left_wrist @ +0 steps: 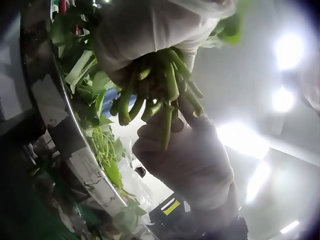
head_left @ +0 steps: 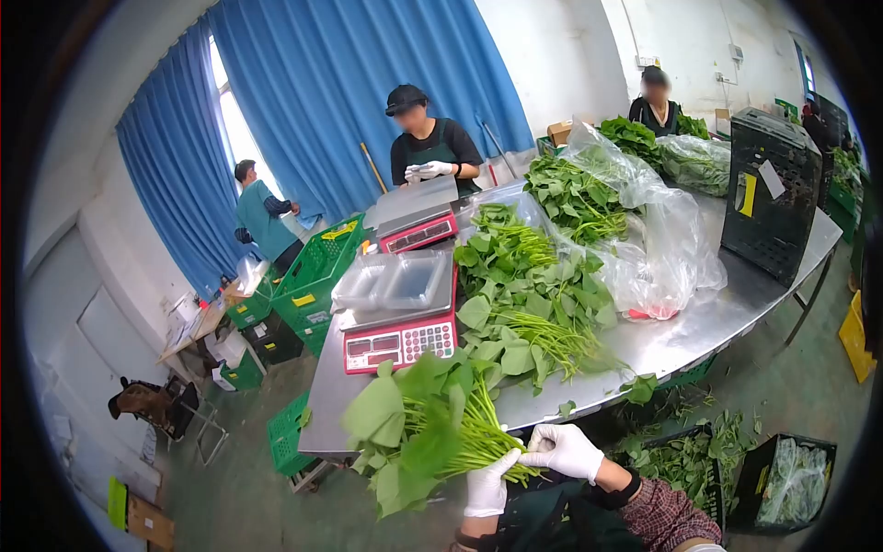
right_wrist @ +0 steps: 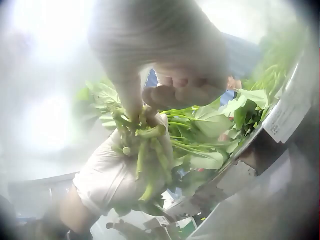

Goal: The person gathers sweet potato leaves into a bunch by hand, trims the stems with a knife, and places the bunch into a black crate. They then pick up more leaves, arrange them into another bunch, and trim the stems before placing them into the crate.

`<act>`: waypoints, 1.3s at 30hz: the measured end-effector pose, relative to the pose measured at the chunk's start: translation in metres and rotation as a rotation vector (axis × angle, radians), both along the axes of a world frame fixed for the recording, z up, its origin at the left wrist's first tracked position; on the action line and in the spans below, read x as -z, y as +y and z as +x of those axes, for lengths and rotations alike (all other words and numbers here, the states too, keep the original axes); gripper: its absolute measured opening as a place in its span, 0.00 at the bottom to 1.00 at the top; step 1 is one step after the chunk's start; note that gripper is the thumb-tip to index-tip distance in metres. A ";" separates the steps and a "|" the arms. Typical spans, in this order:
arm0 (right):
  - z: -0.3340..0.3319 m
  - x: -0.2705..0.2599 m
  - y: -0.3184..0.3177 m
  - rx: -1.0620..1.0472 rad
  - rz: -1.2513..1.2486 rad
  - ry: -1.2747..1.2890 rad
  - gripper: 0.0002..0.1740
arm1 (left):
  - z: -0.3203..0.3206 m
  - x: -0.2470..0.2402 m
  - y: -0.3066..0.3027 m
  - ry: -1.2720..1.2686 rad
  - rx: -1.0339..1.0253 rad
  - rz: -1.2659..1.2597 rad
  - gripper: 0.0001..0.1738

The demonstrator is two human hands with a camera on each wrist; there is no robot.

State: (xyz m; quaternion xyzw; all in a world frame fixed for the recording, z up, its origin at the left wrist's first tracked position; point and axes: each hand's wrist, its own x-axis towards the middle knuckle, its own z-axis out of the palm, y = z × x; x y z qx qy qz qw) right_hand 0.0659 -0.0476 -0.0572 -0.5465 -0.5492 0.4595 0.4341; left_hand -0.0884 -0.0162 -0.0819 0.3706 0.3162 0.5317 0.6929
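A bunch of leafy green stalks (head_left: 418,432) is held over the near table edge, leaves pointing left and cut ends toward the person. My white-gloved left hand (head_left: 487,486) grips it around the stems, as the left wrist view also shows, with the stem ends (left_wrist: 167,90) sticking out of the fist. Gloved too, my right hand (head_left: 568,451) is at those ends, its thumb and forefinger pinching among them. In the right wrist view its fingers (right_wrist: 175,95) curl just above the left hand (right_wrist: 117,175). Beyond the bunch lies a loose pile of the same greens (head_left: 533,285).
A red scale (head_left: 400,345) bearing clear plastic trays (head_left: 391,281) stands on the metal table (head_left: 635,359). Behind it is another scale (head_left: 418,235), with a person facing it. Plastic bags (head_left: 658,248) and a black crate (head_left: 768,198) occupy the right. Crates of greens (head_left: 796,483) sit on the floor.
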 end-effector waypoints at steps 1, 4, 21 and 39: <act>0.000 0.000 -0.001 -0.003 -0.002 -0.001 0.14 | 0.000 0.000 0.000 -0.001 -0.003 -0.002 0.26; -0.003 0.003 -0.006 -0.021 -0.008 0.078 0.13 | 0.000 0.004 -0.001 -0.024 0.042 -0.012 0.25; 0.082 0.049 -0.103 1.104 0.460 1.135 0.13 | 0.008 -0.041 0.008 -0.145 0.095 -0.089 0.17; 0.039 -0.075 -0.072 -0.408 0.987 -1.620 0.30 | 0.023 -0.053 -0.032 0.419 1.397 0.407 0.18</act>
